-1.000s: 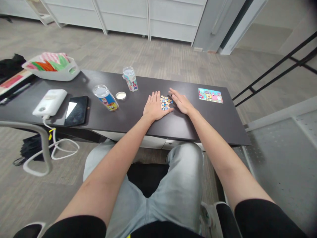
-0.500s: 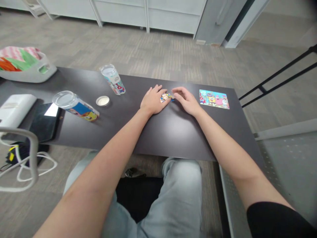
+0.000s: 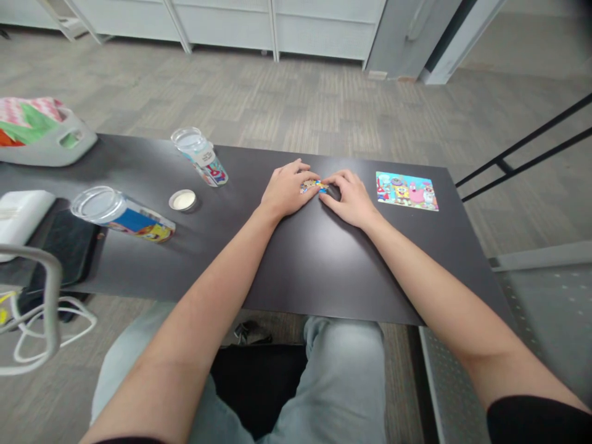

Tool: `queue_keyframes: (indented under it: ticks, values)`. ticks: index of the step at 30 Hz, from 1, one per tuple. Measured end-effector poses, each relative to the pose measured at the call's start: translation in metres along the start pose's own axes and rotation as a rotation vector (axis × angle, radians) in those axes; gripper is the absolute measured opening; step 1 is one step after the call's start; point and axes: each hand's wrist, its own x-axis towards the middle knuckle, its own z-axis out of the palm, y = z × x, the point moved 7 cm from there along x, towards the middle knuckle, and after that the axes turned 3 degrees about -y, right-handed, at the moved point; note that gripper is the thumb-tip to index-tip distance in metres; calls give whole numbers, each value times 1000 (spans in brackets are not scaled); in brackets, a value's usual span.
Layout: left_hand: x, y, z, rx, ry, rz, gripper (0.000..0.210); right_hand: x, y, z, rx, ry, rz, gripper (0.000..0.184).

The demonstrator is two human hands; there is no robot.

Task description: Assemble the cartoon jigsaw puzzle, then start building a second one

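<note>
Gathering small puzzle pieces (image 3: 309, 184), left of the picture card (image 3: 406, 190), seems the step in hand: left hand (image 3: 287, 189) and right hand (image 3: 349, 197) cup them, half-curled; whether either grips any, I cannot tell. Next calls for low, close fingers. The dark table (image 3: 319, 271) extends well left of the card; carpet (image 3: 296, 108) lies beyond it.

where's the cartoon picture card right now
In the head view, the picture card lies flat on the dark table, to the right of the right hand, near the table's far right corner.
</note>
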Motion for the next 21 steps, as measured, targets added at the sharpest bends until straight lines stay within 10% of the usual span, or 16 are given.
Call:
queue_keyframes:
  ticks: [21]
  values:
    - [9,-13,-4,-158,10,-1,21,-3,14,-9,75,32,-60,29]
